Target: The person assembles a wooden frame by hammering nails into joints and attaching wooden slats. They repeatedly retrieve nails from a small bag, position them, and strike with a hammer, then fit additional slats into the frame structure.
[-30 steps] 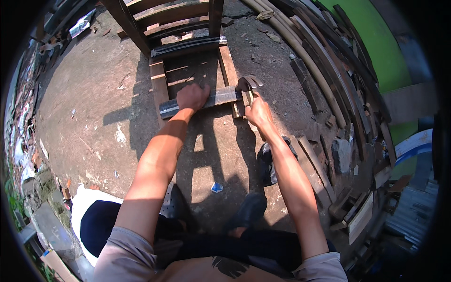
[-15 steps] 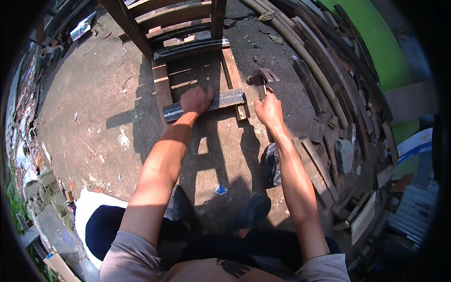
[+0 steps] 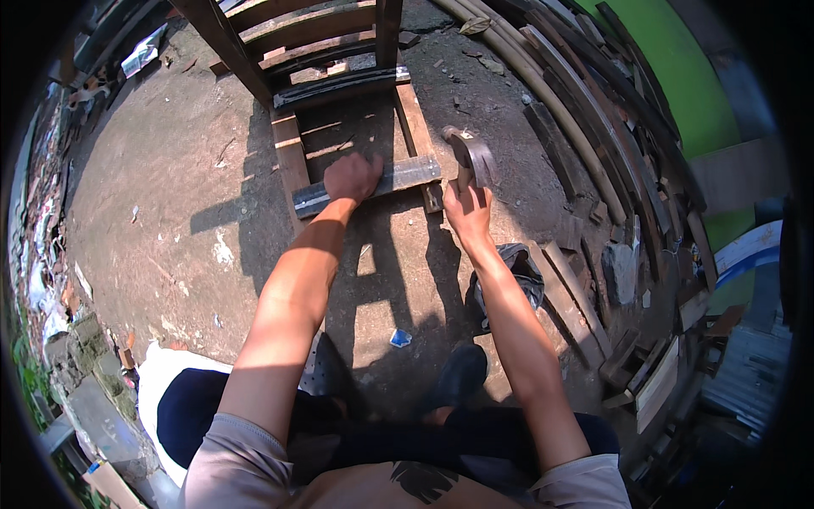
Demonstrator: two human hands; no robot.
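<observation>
In front of me a wooden frame with slats (image 3: pixel 309 30) stands on the ground, its two side rails (image 3: pixel 414 123) reaching toward me. A grey-painted board (image 3: pixel 413 175) lies across the near ends of these rails. My left hand (image 3: pixel 353 177) is closed over the middle of this board. Just past the board's right end, my right hand (image 3: pixel 469 210) grips a hammer (image 3: pixel 471 158) by its handle, close under the head. The hammer's head is raised beside the right rail and slightly blurred. My left fingertips are partly hidden.
Long wooden poles and planks (image 3: pixel 585 119) are piled along the right side. A dark bag-like bundle (image 3: pixel 519 270) and loose boards (image 3: pixel 570 297) lie by my right forearm. A white sack (image 3: pixel 170 382) is at my lower left. Rubble (image 3: pixel 64 280) edges the left.
My right hand has moved left and a little nearer to me with the hammer, and the hammer's head has turned. My left hand stays on the board.
</observation>
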